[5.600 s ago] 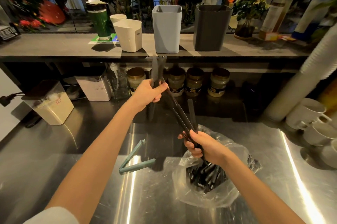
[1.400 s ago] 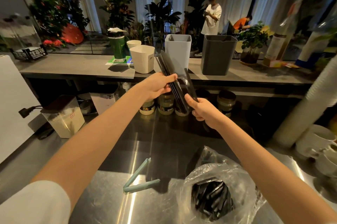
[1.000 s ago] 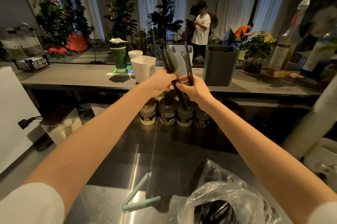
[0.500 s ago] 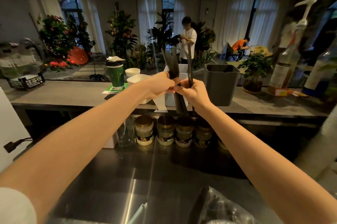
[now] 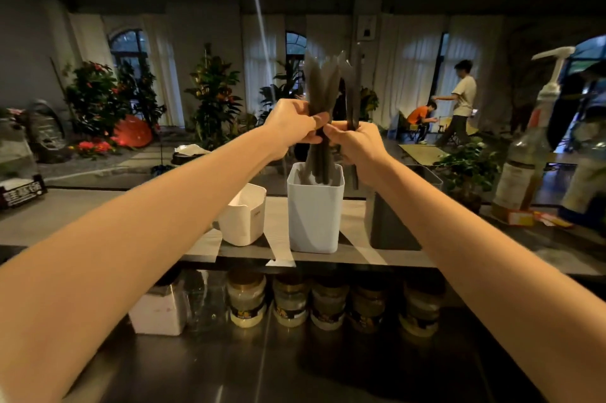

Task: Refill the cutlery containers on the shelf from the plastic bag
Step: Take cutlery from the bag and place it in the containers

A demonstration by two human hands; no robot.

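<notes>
A bundle of dark wrapped cutlery pieces stands upright, its lower ends inside the light grey container on the shelf. My left hand is shut on this bundle above the container's rim. My right hand touches the left and grips a few more dark pieces, whose lower ends hang over the gap beside the dark grey container. The plastic bag is out of view.
A small white container stands left of the light grey one. Jars line the space under the shelf above the steel counter. A pump bottle stands at the right. Two people are far behind, among plants.
Both hands have risen from the bag on the counter to the shelf. The bundle's lower ends have gone down into the light grey container. The view has tilted up and the bag has dropped out.
</notes>
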